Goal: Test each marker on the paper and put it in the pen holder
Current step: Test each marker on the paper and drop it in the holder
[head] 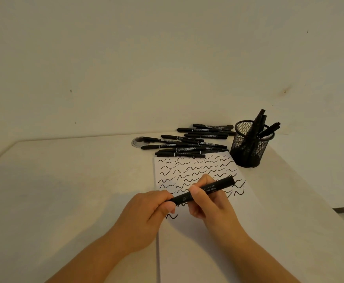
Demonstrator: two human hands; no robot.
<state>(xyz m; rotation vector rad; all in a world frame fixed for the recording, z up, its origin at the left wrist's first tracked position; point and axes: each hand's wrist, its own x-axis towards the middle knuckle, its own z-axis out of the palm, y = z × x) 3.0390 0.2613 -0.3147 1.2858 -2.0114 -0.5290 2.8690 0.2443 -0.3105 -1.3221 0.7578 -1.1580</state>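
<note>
A black marker (218,186) is held level above the white paper (208,242). My left hand (146,215) pinches its near-left end, where the cap sits. My right hand (210,203) grips the barrel at its middle. The marker's far end points toward the upper right. The paper carries several rows of black wavy test lines (189,172). A black mesh pen holder (250,147) stands beyond the paper's far right corner with a few markers in it. A pile of several black markers (189,142) lies behind the paper.
The white table (64,180) meets a plain wall at the back. A round grey cable cover (138,141) sits left of the marker pile. The table's right edge (310,201) runs diagonally, with floor beyond it.
</note>
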